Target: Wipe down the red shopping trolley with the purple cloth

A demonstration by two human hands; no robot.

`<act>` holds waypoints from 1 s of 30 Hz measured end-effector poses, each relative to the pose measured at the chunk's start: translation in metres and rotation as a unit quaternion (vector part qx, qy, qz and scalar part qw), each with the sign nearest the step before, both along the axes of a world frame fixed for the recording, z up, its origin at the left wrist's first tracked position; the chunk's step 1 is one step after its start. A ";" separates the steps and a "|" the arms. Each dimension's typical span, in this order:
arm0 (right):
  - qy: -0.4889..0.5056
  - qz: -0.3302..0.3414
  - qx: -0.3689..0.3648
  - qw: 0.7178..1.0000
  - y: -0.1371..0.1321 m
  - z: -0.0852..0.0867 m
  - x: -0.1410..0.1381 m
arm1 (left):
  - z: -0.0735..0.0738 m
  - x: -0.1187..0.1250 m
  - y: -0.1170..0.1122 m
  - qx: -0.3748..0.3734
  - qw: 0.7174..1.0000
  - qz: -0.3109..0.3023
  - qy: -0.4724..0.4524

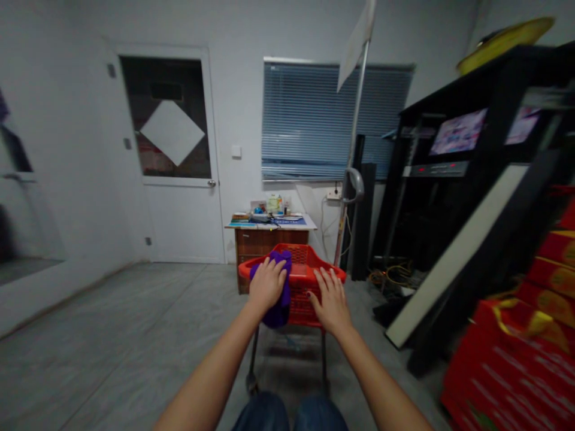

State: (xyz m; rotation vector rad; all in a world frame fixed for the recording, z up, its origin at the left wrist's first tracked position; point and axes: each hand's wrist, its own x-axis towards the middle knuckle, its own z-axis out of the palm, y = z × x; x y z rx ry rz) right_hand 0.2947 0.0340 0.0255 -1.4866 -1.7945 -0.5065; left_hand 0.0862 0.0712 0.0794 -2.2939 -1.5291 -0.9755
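Note:
A small red shopping cart (307, 258) stands on the floor just in front of me. My left hand (266, 284) rests on its near left rim, pressing a purple cloth (279, 311) that drapes over the edge and hangs down. My right hand (331, 297) lies flat on the near right side of the red basket, fingers stretched out and holding nothing. My knees in blue jeans show at the bottom edge.
Behind the cart is a wooden desk (269, 237) with clutter on top, next to a white door (179, 161). A metal pole (351, 155) stands by the blinds. A black shelf unit (471, 179) and stacked red boxes (516, 347) fill the right side.

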 end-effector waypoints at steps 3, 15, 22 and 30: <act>0.003 -0.003 0.002 1.000 0.000 -0.002 -0.001 | -0.004 -0.017 0.001 -0.001 0.999 0.045 -0.005; -0.013 -0.008 -0.064 0.998 -0.003 0.018 0.037 | 0.002 0.011 -0.009 0.005 0.996 -0.058 0.060; 0.046 0.005 -0.006 0.999 0.005 -0.003 0.020 | -0.009 -0.006 -0.007 0.013 0.999 -0.008 0.031; 0.020 0.011 0.000 1.000 -0.008 0.000 -0.004 | -0.009 0.031 -0.011 0.031 0.995 -0.083 0.033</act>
